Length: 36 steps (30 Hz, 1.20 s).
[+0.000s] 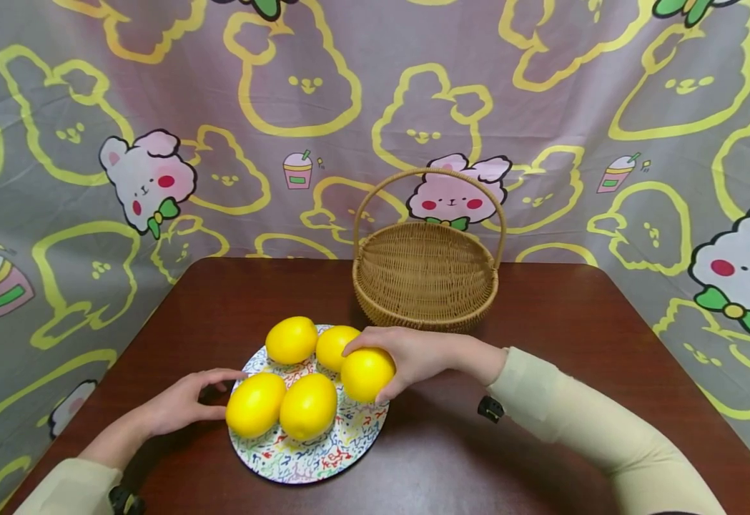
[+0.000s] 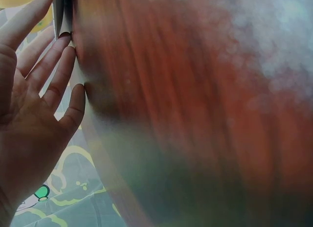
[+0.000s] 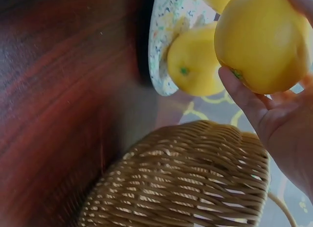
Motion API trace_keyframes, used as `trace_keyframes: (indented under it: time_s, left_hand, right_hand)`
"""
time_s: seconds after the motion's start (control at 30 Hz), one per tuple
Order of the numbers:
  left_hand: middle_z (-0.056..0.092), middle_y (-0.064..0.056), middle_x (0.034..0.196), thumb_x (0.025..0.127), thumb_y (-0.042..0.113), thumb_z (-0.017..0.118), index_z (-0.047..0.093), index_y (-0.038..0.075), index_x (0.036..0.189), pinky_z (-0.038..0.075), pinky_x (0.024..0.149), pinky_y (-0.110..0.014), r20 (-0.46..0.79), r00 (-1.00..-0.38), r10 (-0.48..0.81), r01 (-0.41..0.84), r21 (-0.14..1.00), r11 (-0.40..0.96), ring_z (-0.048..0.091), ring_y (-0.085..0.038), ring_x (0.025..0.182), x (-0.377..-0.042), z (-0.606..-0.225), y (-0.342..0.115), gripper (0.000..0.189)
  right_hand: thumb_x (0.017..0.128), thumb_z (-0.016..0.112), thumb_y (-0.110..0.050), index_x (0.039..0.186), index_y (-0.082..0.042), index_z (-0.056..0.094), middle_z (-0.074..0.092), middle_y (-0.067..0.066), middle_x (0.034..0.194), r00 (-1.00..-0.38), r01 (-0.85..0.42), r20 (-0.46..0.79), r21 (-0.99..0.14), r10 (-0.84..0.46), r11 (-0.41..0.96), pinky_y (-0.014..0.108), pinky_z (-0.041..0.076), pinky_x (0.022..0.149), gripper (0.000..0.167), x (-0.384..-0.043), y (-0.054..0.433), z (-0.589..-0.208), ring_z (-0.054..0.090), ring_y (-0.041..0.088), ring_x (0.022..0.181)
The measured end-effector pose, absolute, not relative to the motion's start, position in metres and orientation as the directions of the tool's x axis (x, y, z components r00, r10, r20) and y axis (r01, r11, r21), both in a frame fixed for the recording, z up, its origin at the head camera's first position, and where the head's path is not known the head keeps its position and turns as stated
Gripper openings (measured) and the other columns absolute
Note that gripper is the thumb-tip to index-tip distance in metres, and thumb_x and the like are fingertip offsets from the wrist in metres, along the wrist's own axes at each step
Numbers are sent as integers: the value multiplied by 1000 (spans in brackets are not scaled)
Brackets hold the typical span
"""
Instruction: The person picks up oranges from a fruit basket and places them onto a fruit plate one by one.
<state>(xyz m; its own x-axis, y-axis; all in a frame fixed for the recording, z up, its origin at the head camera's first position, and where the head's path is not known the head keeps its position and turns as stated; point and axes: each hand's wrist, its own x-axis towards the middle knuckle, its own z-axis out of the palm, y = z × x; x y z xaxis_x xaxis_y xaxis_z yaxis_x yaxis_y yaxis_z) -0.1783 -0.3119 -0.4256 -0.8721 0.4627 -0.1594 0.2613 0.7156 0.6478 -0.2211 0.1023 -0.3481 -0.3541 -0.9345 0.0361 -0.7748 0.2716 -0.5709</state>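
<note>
Between the thumb and fingers of my right hand [image 1: 411,357] is a lemon [image 1: 368,376], held above the right side of a speckled multicoloured plate [image 1: 313,461]. Close up in the right wrist view, the yellow lemon [image 3: 264,43] shows a small green spot at its end. Several other lemons [image 1: 255,405] lie on the plate. My left hand [image 1: 178,406] is at the plate's left edge with its fingers extended. In the left wrist view, fingertips of the left hand [image 2: 36,104] reach the plate's rim, and the palm holds nothing.
A wicker basket [image 1: 425,275] with a tall arched handle stands behind the plate, to the right, its opening facing me. The dark reddish-brown table [image 1: 516,443] ends at a cartoon-printed curtain [image 1: 362,93] at the back and sides.
</note>
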Motion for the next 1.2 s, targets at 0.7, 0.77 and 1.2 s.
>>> trace_keyframes:
  time_s: [0.7,0.77,1.2]
  left_hand:
    - [57,-10,130,80,34,79,57,11,134,46,86,-41,-172,-871,461,246,659,711,51,-24,101,-179,-425,-311,63]
    - [57,-10,130,80,34,79,57,10,134,45,86,-43,-171,-870,463,248,660,709,51,-24,101,-179,-426,-311,63]
    - [58,-10,129,80,33,79,57,10,134,46,87,-38,-163,-869,467,257,657,708,52,-24,102,-177,-425,-312,63]
  right_hand:
    - [72,88,-30,137,-19,49,51,-5,134,-378,-771,-58,-533,-924,349,28,35,101,76,-213,89,-379,45,8,117]
    - [72,88,-30,137,-20,50,51,-6,135,-382,-767,-66,-534,-922,356,28,34,102,76,-213,88,-381,45,8,118]
    - [75,86,-33,139,-17,50,51,-1,138,-360,-768,-34,-557,-932,316,29,35,102,76,-218,87,-390,46,9,120]
